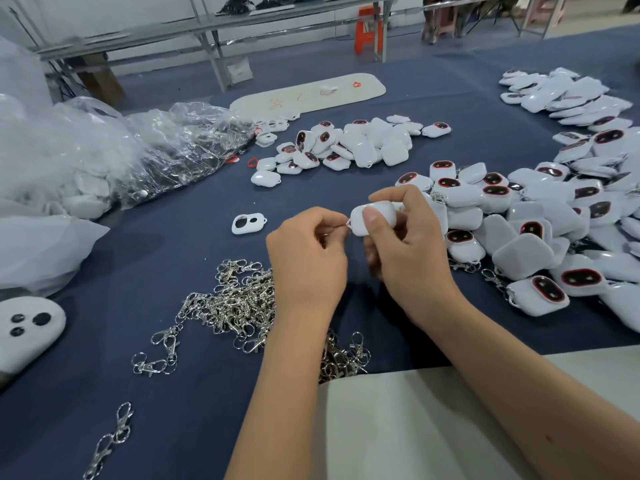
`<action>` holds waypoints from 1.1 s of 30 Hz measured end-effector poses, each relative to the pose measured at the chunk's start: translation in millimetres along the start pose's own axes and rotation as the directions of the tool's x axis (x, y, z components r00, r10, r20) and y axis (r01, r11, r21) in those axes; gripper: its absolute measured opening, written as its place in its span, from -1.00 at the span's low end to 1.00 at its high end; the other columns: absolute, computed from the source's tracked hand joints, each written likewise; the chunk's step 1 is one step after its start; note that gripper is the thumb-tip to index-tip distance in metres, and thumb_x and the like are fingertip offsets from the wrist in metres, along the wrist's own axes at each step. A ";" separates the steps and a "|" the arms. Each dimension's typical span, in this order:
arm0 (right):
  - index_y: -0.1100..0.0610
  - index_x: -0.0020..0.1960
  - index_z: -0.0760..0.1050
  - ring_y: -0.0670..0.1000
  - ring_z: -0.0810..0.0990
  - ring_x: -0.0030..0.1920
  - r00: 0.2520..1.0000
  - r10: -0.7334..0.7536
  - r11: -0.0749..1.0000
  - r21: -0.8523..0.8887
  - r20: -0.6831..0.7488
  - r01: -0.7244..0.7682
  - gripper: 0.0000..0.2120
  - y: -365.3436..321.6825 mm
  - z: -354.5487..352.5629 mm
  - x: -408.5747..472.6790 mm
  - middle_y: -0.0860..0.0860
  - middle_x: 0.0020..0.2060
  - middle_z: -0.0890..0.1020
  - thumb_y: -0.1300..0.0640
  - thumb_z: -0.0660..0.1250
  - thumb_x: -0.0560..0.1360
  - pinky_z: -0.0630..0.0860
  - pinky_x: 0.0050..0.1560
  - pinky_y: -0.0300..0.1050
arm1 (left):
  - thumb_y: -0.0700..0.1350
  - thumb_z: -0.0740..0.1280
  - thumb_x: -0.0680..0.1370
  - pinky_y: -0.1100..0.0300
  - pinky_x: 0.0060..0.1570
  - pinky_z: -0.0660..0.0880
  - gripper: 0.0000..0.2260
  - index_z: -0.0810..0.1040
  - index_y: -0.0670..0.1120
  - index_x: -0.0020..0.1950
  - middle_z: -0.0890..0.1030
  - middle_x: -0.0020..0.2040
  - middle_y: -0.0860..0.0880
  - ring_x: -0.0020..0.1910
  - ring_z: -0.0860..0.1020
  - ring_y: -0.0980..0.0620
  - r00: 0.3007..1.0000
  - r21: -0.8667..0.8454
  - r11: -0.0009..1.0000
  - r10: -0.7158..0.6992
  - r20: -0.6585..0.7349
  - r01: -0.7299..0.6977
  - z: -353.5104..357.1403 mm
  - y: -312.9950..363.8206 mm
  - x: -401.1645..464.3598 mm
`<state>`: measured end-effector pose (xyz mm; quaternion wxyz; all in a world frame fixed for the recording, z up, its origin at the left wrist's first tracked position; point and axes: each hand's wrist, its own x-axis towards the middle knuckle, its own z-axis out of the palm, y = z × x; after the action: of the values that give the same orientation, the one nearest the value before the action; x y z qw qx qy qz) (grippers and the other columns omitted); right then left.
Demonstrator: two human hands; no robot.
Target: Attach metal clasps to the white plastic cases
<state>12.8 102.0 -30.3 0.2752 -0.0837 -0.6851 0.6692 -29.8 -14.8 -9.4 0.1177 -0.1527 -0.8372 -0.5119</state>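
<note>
While gripped by right-hand fingers (372,216), white case (381,216); left fingers (332,230) pinching clasp; plastic bag (166,147) of clasps.

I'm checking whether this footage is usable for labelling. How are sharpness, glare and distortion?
Head view: the hands and the white case are fairly sharp; the clear plastic bags throw bright glare; wide-angle bending curves the far benches; the glossy cases at right carry soft highlights; the far background is soft.

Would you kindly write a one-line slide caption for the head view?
Right hand holds a white case while left hand works a clasp at its loop, above a clasp pile.
</note>
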 end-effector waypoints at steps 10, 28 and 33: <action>-0.04 0.13 0.56 -0.15 0.56 -0.28 0.998 -0.059 0.993 -0.099 0.010 0.060 -0.85 3.4 -5.7 7.7 -0.17 -0.22 0.62 0.18 0.29 0.68 0.50 -0.27 -0.28 | -0.27 0.55 0.47 0.17 -0.14 0.64 -0.85 0.71 -0.02 -0.15 0.71 -0.28 -0.03 -0.25 0.68 -0.02 0.981 -0.414 0.896 -0.190 -0.034 0.159 -8.6 -6.6 6.3; -0.07 0.16 0.61 -0.10 0.57 -0.41 0.953 -0.032 0.999 0.005 -0.302 0.035 -0.85 -6.3 -28.0 25.1 0.02 -0.31 0.70 0.07 0.32 0.62 0.46 -0.42 -0.15 | -0.08 0.47 0.54 0.30 -0.16 0.49 -0.92 0.66 0.01 -0.16 0.68 -0.27 0.11 -0.25 0.61 0.18 0.994 -0.122 0.990 -0.060 0.093 0.071 4.5 -13.1 2.4; -0.03 0.50 0.35 -0.04 0.54 -0.45 0.888 -0.001 0.998 0.055 -0.461 0.029 -0.55 -14.6 -37.8 34.7 -0.03 -0.17 0.76 0.03 0.23 0.62 0.48 -0.45 -0.15 | 0.02 0.52 0.49 0.15 0.12 0.42 -0.88 0.67 0.07 -0.02 0.63 -0.05 0.08 0.07 0.51 -0.04 0.938 0.219 0.948 0.156 0.310 -0.230 14.4 -10.9 -4.9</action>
<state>6.0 150.4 -8.8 0.4373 -0.2262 -0.5805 0.6486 -30.0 -7.3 -26.5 0.0625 -0.2915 -0.8843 -0.3594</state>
